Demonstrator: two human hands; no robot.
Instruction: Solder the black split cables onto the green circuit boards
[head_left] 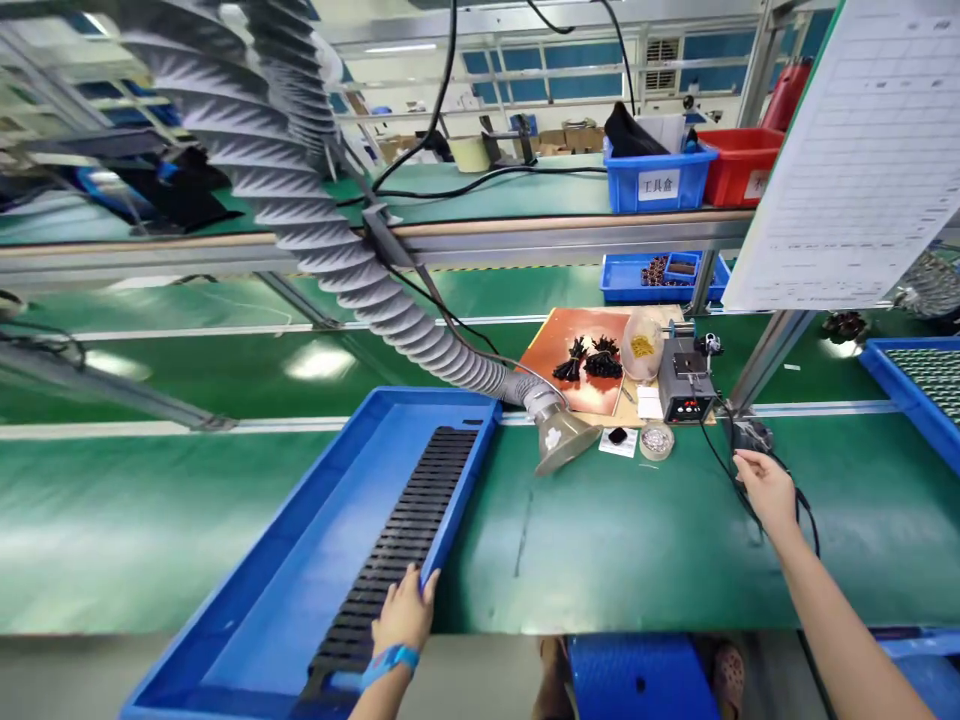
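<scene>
My left hand (405,615), with a blue band at the wrist, reaches over the right side of a long blue tray (300,500). Its fingers are stretched out and slightly apart, above a row of black slotted strips (405,515) inside the tray. Whether the fingertips press on a strip or on the rim, I cannot tell. On the right, my right hand (766,492) is raised with thumb and fingers pinched together. Anything between them is too small to make out. Just behind it are a dark device (752,436) and black cables (806,510).
A ribbed grey duct (397,320) ends in a hood (562,438) over the green bench. Beyond stand a grey box with red digits (686,378), black wire bundles (602,360) and a tape roll (656,440). A paper sheet (855,160) hangs upper right; another blue tray (892,368) lies right.
</scene>
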